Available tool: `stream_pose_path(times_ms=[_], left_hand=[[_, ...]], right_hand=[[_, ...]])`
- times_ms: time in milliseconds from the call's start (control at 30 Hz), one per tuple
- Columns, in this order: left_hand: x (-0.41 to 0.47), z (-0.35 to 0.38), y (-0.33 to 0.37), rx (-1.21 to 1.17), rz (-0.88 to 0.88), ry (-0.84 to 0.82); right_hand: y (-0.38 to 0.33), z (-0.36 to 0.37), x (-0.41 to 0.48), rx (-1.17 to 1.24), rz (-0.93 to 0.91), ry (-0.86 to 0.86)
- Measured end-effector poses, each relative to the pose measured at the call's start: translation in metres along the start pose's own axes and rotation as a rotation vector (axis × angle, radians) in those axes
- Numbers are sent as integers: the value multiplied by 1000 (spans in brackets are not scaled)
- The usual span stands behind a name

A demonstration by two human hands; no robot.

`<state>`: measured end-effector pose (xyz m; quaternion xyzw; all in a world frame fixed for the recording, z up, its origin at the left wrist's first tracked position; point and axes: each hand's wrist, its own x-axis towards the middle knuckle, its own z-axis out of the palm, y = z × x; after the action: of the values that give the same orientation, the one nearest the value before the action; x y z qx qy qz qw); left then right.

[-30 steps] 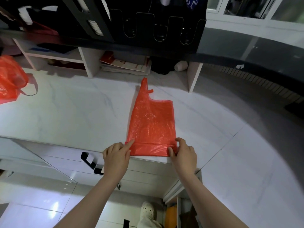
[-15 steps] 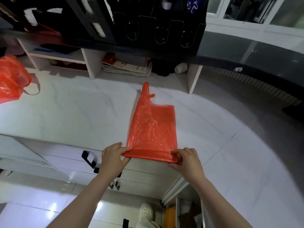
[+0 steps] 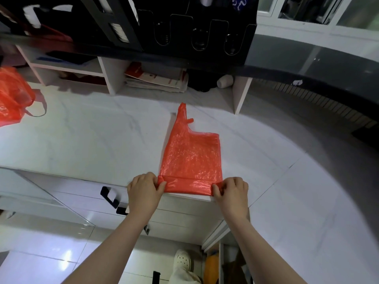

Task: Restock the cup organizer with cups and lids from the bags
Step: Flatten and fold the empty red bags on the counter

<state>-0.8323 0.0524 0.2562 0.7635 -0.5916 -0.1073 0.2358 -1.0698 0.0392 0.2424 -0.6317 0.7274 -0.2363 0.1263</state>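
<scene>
The white marble bench [image 3: 82, 144] carries the flat red bag [image 3: 190, 154], which lies at its near edge. The black cup organizer [image 3: 194, 23] stands beyond the flat red bag, up on a dark ledge [image 3: 307, 64], with its rounded slots facing me. A second, bulging red bag [image 3: 12, 95] sits on the bench far to the left of the flat red bag, well apart from it. The flat red bag is smoothed out with its handle pointing away from me and its near end folded over into a narrow band. My left hand [image 3: 144, 191] pinches the left end of that band, thumb and fingers curled round the plastic. My right hand [image 3: 231, 191] pinches the right end the same way.
</scene>
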Motion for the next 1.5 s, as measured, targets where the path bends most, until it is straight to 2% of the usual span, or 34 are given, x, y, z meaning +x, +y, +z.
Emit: stream_pose_path(times_ms=[67, 200, 300, 400, 500, 600, 700, 933, 1067, 1200, 1300, 1500], left_hand=[[0, 1, -1, 32, 32, 14], [-7, 8, -7, 37, 297, 48], [-9, 11, -12, 10, 349, 61], [-11, 7, -17, 20, 395, -35], [-9, 2, -26, 59, 441, -134], [-5, -1, -29, -27, 389, -135], [0, -6, -22, -145, 324, -110], [10, -3, -12, -311, 66, -82], [10, 1, -8, -190, 109, -68], [6, 7, -7, -33, 179, -64], [2, 9, -10, -25, 205, -37], [0, 5, -23, 58, 290, -147]], right_hand=[[-1, -2, 0, -3, -33, 23], [5, -5, -2, 2, -144, 1], [13, -9, -3, -11, -201, -14], [24, -12, -7, -109, -303, -123], [28, -13, -8, -80, -320, -162], [27, -14, -6, 29, -305, -128], [25, -11, -4, 115, -198, -107], [13, 4, 1, 35, -28, -14], [6, 4, 2, -54, -23, 22], [1, 0, 3, 43, -21, 71], [7, -2, 1, 52, -112, 41], [22, -13, -4, 0, -238, -160]])
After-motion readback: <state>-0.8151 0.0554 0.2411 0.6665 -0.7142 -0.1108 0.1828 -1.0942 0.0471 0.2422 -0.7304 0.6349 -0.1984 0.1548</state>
